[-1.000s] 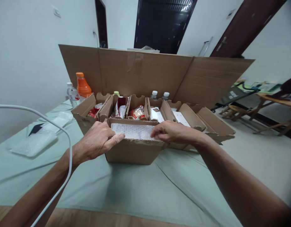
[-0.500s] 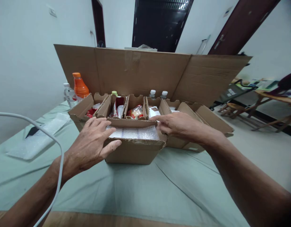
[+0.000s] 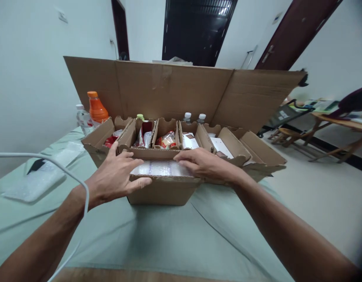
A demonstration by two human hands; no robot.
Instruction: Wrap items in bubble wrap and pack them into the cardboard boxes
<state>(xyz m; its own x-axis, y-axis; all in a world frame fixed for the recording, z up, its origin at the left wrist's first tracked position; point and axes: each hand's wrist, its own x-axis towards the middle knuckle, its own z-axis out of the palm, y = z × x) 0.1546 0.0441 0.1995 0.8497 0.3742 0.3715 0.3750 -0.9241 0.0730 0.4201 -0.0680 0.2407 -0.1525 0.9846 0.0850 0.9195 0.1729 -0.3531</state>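
In the head view, a cardboard box (image 3: pixel 159 192) stands in the middle with a bubble-wrapped item (image 3: pixel 157 168) lying inside it. My left hand (image 3: pixel 116 174) is open at the box's left end, its fingers spread over the rim and the thumb above the front edge. Over the right end of the wrapped item lies my right hand (image 3: pixel 206 164), its fingers stretched to the left along the box's back edge. It shows nothing gripped, though part of its thumb side is hidden. Just behind is a row of open cardboard compartments, one with a clear food packet (image 3: pixel 168 140).
A tall cardboard panel (image 3: pixel 175 88) stands behind the row. An orange bottle (image 3: pixel 97 107) and clear bottles are near it. Loose bubble wrap (image 3: pixel 42 176) lies at left on the green cloth (image 3: pixel 169 235). A white cable (image 3: pixel 84 192) crosses my left forearm.
My right hand has moved left from the box's right corner onto the wrapped item. My left hand remains at the left end, fingers slightly raised. The view has shifted slightly.
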